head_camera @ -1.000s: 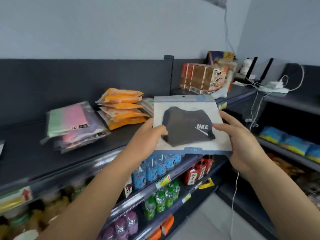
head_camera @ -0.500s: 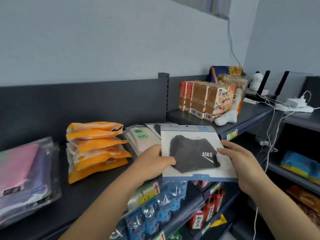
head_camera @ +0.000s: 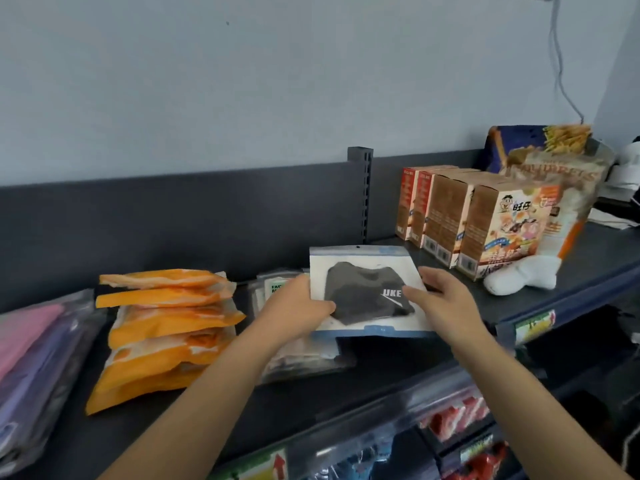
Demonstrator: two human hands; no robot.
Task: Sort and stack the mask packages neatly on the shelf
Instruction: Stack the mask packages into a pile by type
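Left hand and right hand pinch mask package at side edges. Likely light, floppy, slick; edges suit gripping.

A wide-angle camera worn on the person's head looks forward and down along both forearms, which enter from the bottom edge, onto the top shelf from close range. It faces the dark back panel and the pale wall, with the mask package near mid-frame. The shelf runs off to the right, and lower shelves just show at the bottom right.
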